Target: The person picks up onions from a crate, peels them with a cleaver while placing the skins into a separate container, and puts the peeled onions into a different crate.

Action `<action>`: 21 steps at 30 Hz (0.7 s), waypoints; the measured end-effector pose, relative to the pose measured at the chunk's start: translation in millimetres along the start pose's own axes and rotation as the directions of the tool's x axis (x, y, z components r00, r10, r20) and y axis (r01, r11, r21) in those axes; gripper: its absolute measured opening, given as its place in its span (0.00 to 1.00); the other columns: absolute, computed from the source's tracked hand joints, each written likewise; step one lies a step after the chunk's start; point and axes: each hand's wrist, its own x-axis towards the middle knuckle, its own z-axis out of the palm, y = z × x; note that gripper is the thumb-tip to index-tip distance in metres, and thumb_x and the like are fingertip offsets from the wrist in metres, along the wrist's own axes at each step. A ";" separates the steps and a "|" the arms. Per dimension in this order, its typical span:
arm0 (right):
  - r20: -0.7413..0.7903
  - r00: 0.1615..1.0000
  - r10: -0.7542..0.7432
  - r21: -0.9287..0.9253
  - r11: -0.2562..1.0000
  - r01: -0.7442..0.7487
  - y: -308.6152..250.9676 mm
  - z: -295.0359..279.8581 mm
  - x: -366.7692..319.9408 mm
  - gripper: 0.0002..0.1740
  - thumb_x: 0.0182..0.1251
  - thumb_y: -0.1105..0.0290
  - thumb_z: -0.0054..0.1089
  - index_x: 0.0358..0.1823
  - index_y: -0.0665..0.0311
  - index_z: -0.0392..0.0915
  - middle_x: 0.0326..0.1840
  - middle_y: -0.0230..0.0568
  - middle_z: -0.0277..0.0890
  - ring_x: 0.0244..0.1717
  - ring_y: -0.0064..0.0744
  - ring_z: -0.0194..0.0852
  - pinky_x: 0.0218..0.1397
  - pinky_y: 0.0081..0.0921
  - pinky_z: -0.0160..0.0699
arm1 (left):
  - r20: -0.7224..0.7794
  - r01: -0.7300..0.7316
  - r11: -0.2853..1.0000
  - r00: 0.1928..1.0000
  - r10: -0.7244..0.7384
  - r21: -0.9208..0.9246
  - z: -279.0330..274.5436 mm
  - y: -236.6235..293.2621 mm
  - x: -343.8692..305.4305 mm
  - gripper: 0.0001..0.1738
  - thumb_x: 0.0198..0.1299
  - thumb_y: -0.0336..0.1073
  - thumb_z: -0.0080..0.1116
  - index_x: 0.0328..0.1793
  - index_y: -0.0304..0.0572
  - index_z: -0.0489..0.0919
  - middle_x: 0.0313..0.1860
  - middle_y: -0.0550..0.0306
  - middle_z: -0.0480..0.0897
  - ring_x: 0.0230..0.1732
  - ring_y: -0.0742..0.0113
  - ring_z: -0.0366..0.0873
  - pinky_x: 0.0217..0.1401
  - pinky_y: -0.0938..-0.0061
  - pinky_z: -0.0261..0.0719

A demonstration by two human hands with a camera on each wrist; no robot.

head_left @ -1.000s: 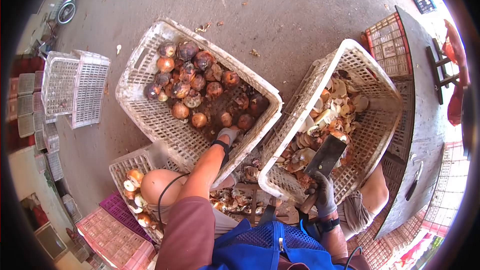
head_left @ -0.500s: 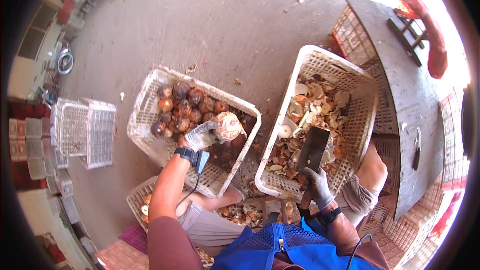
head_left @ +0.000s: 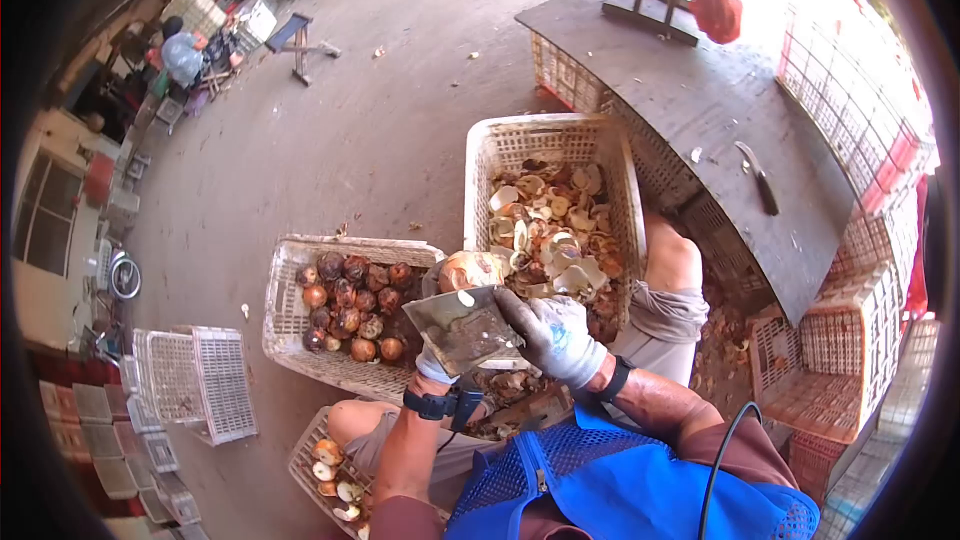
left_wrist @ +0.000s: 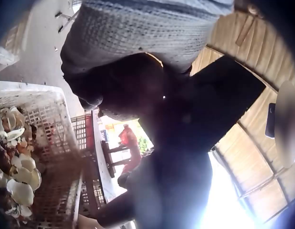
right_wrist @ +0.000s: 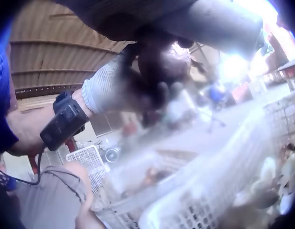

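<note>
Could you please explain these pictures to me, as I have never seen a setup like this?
Of course. There is no machine: a person works by hand. The wide picture comes from a camera worn on the head, looking forward and down; the other two come from cameras on the left and right wrists, and are partly dark or blurred. The left hand holds an onion. The right hand holds a cleaver, whose blade partly hides the left hand from the head camera. One crate contains whole onions, another crate contains peelings. On the grey tabletop lies a knife.
</note>
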 end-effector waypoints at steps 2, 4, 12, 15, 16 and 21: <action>-0.001 1.000 0.019 -0.020 1.000 -0.019 -0.7 -7.0 -5.7 0.35 0.47 0.71 0.62 0.64 0.61 0.71 0.22 0.32 0.71 0.23 0.34 0.75 0.24 0.33 0.72 | -0.033 -0.049 0.999 0.998 0.048 -0.013 -9.9 -25.2 -7.7 0.27 0.71 0.42 0.49 0.72 0.45 0.60 0.66 0.51 0.71 0.65 0.58 0.71 0.65 0.59 0.77; -0.031 0.999 0.032 -0.014 0.999 -0.033 -4.0 -14.8 -11.9 0.36 0.47 0.70 0.63 0.64 0.61 0.71 0.22 0.32 0.71 0.23 0.35 0.76 0.24 0.33 0.71 | -0.045 -0.057 0.968 0.997 0.070 0.246 -3.5 -26.1 -8.3 0.25 0.72 0.41 0.48 0.71 0.45 0.61 0.64 0.52 0.72 0.64 0.58 0.72 0.64 0.60 0.78; 0.133 0.949 0.284 -0.057 0.959 -0.279 22.7 -0.4 -42.3 0.21 0.60 0.71 0.56 0.57 0.60 0.70 0.26 0.46 0.79 0.26 0.44 0.82 0.25 0.41 0.77 | -0.227 -0.164 0.916 0.939 0.258 0.366 65.0 -21.1 2.8 0.33 0.57 0.37 0.68 0.67 0.43 0.67 0.56 0.60 0.75 0.56 0.69 0.74 0.60 0.73 0.76; 0.231 0.899 0.373 -0.158 0.926 -0.344 49.5 23.0 -59.0 0.17 0.59 0.70 0.55 0.51 0.60 0.73 0.24 0.47 0.79 0.27 0.47 0.82 0.27 0.44 0.78 | -0.270 -0.010 1.000 0.963 0.007 -0.008 24.1 -38.0 -4.2 0.35 0.55 0.37 0.69 0.68 0.40 0.68 0.59 0.57 0.75 0.58 0.66 0.74 0.62 0.69 0.75; 0.318 0.837 0.444 -0.124 0.895 -0.428 62.2 20.5 -59.0 0.13 0.60 0.70 0.54 0.46 0.60 0.75 0.25 0.49 0.80 0.30 0.50 0.82 0.32 0.46 0.79 | -0.269 0.002 0.998 0.963 -0.021 -0.069 22.7 -38.4 -5.3 0.36 0.55 0.38 0.69 0.69 0.39 0.67 0.61 0.55 0.74 0.60 0.64 0.73 0.63 0.66 0.74; 0.230 0.731 0.642 0.257 0.684 -0.682 81.1 29.9 -62.7 0.14 0.63 0.69 0.54 0.47 0.67 0.78 0.34 0.58 0.82 0.37 0.53 0.83 0.45 0.43 0.80 | -0.087 0.011 0.974 0.996 -0.032 -0.228 42.6 -25.8 -3.3 0.41 0.54 0.38 0.68 0.74 0.38 0.63 0.67 0.50 0.71 0.67 0.55 0.70 0.72 0.58 0.68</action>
